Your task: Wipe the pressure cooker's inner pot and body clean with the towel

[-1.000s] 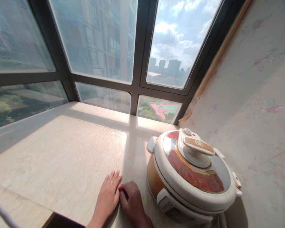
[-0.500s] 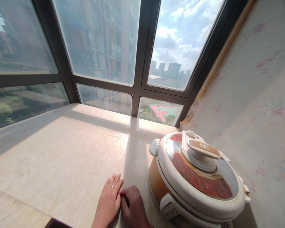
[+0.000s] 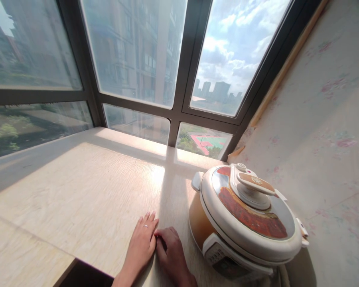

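My left hand (image 3: 143,243) lies flat on the pale stone window ledge (image 3: 77,191), fingers stretched out together, a ring on one finger. Touching it on the right, my right hand (image 3: 171,252) rests in shadow with its fingers curled under; nothing shows inside them. An electric pressure cooker (image 3: 245,217), white with an orange body and a red patterned lid, stands just to the right of my right hand, its lid on and its handle knob on top.
Large dark-framed windows (image 3: 179,99) run along the back and left of the ledge. A papered wall (image 3: 326,119) rises right behind the cooker. The ledge's front edge drops away at the lower left (image 3: 62,275).
Both hands stay in place on the ledge. The view has shifted slightly, so hands and cooker sit a little further right in the picture.
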Demonstrator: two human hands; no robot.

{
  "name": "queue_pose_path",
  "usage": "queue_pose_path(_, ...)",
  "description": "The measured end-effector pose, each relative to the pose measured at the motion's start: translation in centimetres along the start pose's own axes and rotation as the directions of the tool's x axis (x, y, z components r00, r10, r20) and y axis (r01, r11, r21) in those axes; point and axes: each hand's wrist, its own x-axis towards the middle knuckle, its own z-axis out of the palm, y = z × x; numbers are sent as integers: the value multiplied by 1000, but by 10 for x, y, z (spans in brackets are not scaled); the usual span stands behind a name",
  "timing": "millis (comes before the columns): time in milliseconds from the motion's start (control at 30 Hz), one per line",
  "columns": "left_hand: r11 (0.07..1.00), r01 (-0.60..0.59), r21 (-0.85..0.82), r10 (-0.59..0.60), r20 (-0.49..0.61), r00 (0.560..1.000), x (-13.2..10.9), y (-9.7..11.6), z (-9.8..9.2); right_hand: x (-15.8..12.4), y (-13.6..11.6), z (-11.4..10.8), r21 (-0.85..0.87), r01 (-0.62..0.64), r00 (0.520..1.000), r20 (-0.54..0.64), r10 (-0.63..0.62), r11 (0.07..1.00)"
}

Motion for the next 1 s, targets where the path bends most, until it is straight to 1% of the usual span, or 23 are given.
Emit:
queue_pose_path(133,1000,7,-25,-7,5,1000,2,1,0,0,-1,-2,-11,29,1000,-2,-29,1000)
queue_pose_path(333,999,-42,-12,41,-42,998,1,-7,7,0,0,-1,-28,31,999,-35,-32,999)
queue_pose_path(567,998,-19,-54,16,-43,999,2,-12,15,1,2,1,-46,38,997,-63,-40,998)
queue_pose_path(667,997,-42,-60,38,-70,997,2,-12,14,0,3,1,-49,38,996,-74,-42,998)
queue_pose_path(800,990,-48,-135,32,-113,993,2,-13,9,0,4,1,-39,44,996,-77,-47,998)
queue_pose_path(1000,986,-63,-157,44,-123,991,3,-12,5,0,3,0,-35,43,995,-92,-46,998)
